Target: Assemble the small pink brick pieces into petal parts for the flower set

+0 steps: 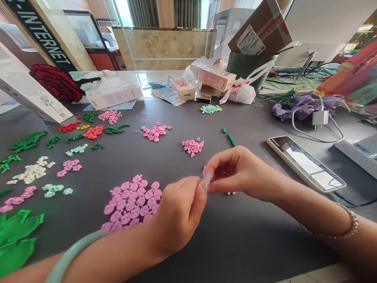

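Observation:
My left hand [179, 212] is closed, its thumb pressed against the curled index finger. Its fingertips meet those of my right hand [240, 171], which is closed in a pinch. What they hold between them is hidden; only a bit of pink shows at the right fingertips. Beside my left hand lies a pile of pink petal-shaped pieces [129, 204]. Small pink pieces [231, 193] peek out under my right hand. Just beyond it lie a green stem piece [231, 140] and a small green piece [224, 130]. A cluster of small pink bricks [193, 147] is farther back.
Sorted piles of green leaves [28, 141], cream pieces [33, 171], red pieces [69, 127] and large green leaves [17, 239] cover the left side. A phone [306, 163], a charger [320, 118] and purple flowers [303, 106] lie right. Boxes [213, 76] stand at the back.

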{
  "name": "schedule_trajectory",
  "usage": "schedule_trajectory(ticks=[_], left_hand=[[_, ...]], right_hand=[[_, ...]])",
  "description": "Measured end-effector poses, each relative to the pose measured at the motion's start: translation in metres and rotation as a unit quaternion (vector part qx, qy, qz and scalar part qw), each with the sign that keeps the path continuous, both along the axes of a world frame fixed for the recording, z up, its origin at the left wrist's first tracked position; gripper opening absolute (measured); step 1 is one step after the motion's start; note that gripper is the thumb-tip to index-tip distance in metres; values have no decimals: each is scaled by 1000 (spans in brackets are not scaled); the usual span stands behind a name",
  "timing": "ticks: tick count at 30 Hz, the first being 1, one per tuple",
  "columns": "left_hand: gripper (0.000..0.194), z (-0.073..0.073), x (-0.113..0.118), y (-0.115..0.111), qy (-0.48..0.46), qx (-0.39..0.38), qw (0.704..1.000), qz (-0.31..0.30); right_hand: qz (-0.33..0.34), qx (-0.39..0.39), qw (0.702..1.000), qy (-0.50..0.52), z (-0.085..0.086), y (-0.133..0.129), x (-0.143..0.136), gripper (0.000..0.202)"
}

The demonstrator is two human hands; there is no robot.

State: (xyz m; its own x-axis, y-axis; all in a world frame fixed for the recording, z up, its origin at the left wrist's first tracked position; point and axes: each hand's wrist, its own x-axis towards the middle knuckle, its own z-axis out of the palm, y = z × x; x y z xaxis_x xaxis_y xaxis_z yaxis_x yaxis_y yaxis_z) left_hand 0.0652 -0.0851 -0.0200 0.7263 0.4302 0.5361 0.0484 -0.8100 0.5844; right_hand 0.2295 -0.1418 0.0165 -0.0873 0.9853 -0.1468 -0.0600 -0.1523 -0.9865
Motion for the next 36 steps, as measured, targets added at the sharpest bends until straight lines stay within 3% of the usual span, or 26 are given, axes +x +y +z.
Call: schedule_trajectory(ticks=[17,27,31,36], left_hand=[[33,1,-2,-5,-8,14,998,64],[41,4,5,-1,-8,-189,978,84],[41,5,5,-1,-13,-221,971,89],[42,6,6,-1,-19,-238,967,89]], right_hand=[[-116,60,990,-44,-4,-4,-20,18],[-142,127,976,-105,-11,-2,-21,17],[-143,149,969,-138,-15,-3,-22,11],[-116,158,975,-103,-15,-3,-21,10]])
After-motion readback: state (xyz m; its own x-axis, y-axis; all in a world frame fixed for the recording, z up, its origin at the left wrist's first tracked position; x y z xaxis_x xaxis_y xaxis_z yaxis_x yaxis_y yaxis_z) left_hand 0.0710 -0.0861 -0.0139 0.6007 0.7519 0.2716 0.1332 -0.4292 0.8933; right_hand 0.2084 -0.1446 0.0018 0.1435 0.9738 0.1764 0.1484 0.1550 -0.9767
